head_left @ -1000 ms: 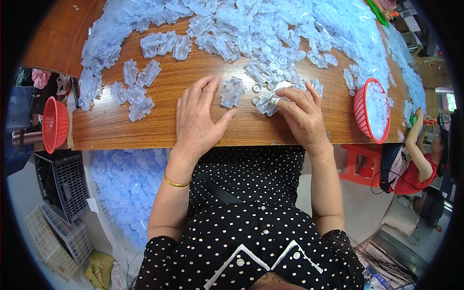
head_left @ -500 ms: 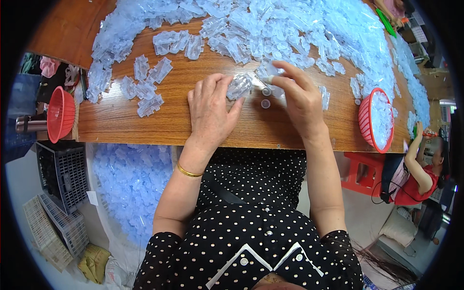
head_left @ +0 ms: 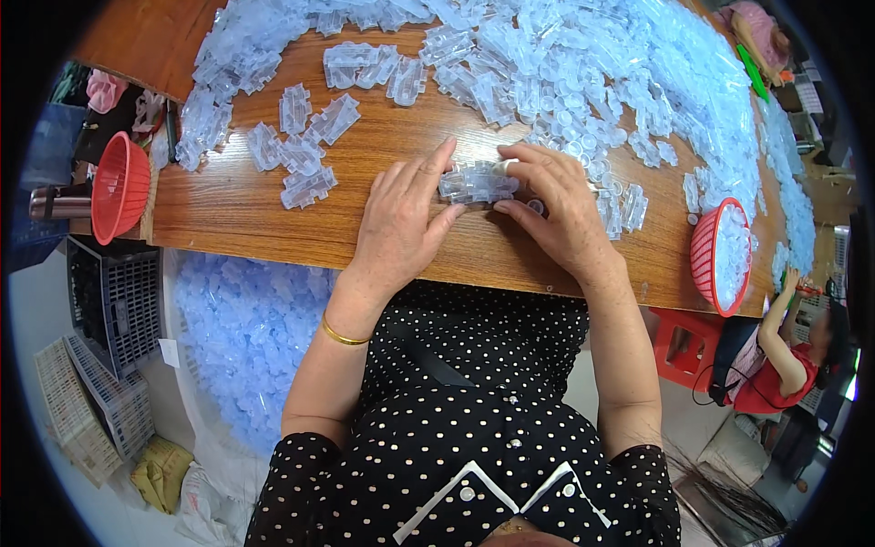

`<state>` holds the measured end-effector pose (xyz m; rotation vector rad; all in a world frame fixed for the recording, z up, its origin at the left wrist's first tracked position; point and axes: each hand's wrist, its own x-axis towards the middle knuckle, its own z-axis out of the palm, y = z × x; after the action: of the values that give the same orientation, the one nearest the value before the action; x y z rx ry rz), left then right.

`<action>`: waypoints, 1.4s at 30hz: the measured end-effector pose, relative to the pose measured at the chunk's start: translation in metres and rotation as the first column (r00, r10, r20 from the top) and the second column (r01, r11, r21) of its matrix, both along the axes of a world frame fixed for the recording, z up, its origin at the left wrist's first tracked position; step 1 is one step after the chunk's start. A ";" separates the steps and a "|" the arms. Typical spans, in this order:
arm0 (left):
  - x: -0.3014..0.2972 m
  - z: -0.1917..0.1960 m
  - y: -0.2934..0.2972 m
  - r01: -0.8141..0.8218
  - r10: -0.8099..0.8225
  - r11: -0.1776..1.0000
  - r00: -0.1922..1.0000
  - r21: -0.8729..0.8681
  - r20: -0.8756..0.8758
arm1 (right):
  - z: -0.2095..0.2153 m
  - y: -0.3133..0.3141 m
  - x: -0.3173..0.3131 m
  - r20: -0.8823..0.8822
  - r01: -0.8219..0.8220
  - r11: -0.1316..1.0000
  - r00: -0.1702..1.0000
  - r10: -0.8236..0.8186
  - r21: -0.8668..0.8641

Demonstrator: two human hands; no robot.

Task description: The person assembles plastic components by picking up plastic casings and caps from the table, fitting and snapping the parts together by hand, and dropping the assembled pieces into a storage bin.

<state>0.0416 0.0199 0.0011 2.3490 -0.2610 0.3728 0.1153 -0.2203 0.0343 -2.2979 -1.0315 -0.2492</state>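
In front of me, low over the near part of the wooden table [head_left: 228, 223], a clear ridged plastic piece [head_left: 477, 183] lies crosswise between my hands. My left hand [head_left: 401, 214] closes on its left end, the thumb below and the fingers above. At its right end, my right hand [head_left: 565, 205] grips it between thumb and fingertips. Whether it is one piece or several pressed together, I cannot tell. Small clear round caps [head_left: 536, 207] lie beside my right hand. A few similar clear pieces [head_left: 301, 155] rest to the left.
A big heap of clear plastic parts [head_left: 583, 64] covers the far side of the table. A red basket of parts [head_left: 702, 260] stands at the right edge, another red basket [head_left: 137, 187] at the left. Below is a large bag of parts [head_left: 246, 337]. A co-worker [head_left: 779, 374] sits at right.
My right hand has come down and left onto the clear plastic piece, which both hands now hold. The whole view has shifted slightly.
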 end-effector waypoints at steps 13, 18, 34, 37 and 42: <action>-0.003 0.001 -0.003 -0.085 0.085 0.994 0.996 -0.073 -0.002 | 0.024 0.005 0.016 0.197 0.015 0.992 0.980 0.010 -0.125; -0.001 -0.002 -0.003 -0.086 0.089 0.992 0.996 -0.095 0.027 | 0.024 0.018 0.012 0.125 -0.085 0.969 0.985 0.117 -0.234; -0.002 -0.001 -0.004 -0.101 0.103 0.990 0.995 -0.097 0.011 | 0.029 0.016 0.012 0.146 -0.030 0.967 0.987 0.069 -0.254; -0.002 -0.002 -0.003 -0.101 0.101 0.989 0.995 -0.106 -0.001 | 0.029 0.018 0.012 0.144 -0.043 0.968 0.986 0.080 -0.246; 0.000 0.000 -0.003 -0.104 0.102 0.987 0.994 -0.124 -0.025 | 0.027 0.019 0.013 0.125 -0.062 0.964 0.987 0.097 -0.258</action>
<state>0.0415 0.0166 0.0008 2.2462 -0.1040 0.4054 0.1281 -0.2014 0.0613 -2.4873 -1.2874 -0.2580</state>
